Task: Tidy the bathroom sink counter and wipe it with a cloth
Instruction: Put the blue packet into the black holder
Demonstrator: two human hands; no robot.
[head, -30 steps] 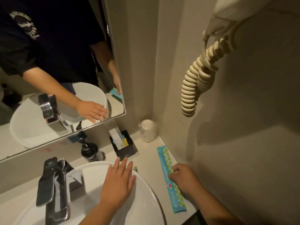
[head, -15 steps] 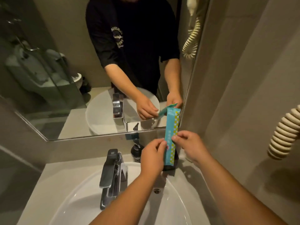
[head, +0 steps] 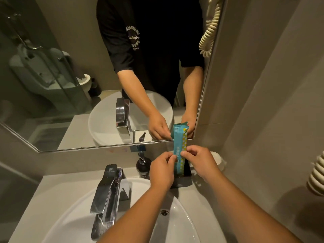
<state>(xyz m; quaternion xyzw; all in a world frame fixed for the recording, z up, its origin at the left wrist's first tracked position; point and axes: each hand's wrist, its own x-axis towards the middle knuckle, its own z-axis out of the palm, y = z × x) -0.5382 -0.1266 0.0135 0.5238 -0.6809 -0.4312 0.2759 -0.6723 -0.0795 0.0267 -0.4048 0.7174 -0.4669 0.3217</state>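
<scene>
Clearly the tidying step is under way: the left hand (head: 162, 171) and right hand (head: 199, 163) are both pinching a slim teal sachet (head: 179, 148), holding it upright over the black holder box (head: 182, 180) behind the glossy white basin (head: 182, 223). Next, I judge, it needs lowering straight in; its crinkly foil is looking slippery.

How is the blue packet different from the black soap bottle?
The blue packet is long, flat and bright, with a yellow chequered edge; the black soap bottle is round, dark and has a pump on top. The packet is held upright in the air by the left hand and right hand; the bottle stands on the counter, untouched. Both are beside the sink.
</scene>
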